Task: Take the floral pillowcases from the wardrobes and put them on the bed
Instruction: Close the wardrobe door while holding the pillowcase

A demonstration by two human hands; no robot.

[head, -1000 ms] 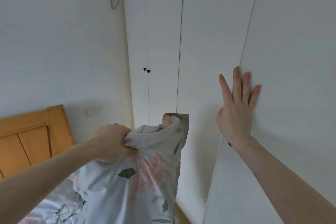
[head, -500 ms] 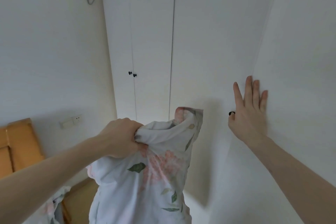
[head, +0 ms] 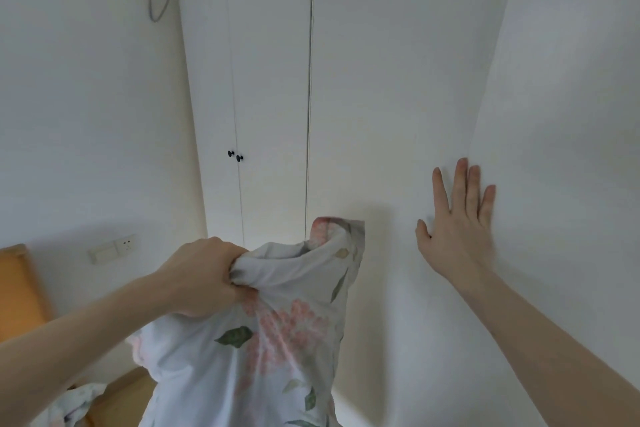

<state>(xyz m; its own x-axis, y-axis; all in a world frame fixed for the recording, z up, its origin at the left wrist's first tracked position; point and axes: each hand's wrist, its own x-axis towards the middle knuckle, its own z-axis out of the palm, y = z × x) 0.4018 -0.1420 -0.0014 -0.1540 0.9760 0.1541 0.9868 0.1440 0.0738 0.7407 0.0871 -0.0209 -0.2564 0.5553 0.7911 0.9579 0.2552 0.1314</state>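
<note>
Left hand: the left hand [head: 204, 274] is gripping the bunched top of the floral pillowcase [head: 263, 336], its fingers curling tightly round the fabric.
Floral pillowcase: it is hanging down from that fist in front of the wardrobe doors [head: 388, 107], one corner standing up above the grip; pink blooms and green leaves are showing on the pale cloth.
Right hand: the right hand [head: 457, 225] is lying flat against a white door panel, fingers [head: 462, 184] straight and slightly spread, holding nothing.
Wardrobes: the doors are standing closed; two small black knobs [head: 235, 156] are sitting side by side on the far pair.
Bed: a wooden headboard [head: 17, 291] is showing at the left edge, with floral fabric [head: 74, 402] lying below it.
Wall: a socket and switch plate [head: 114, 248] is sitting left of the wardrobes.
</note>
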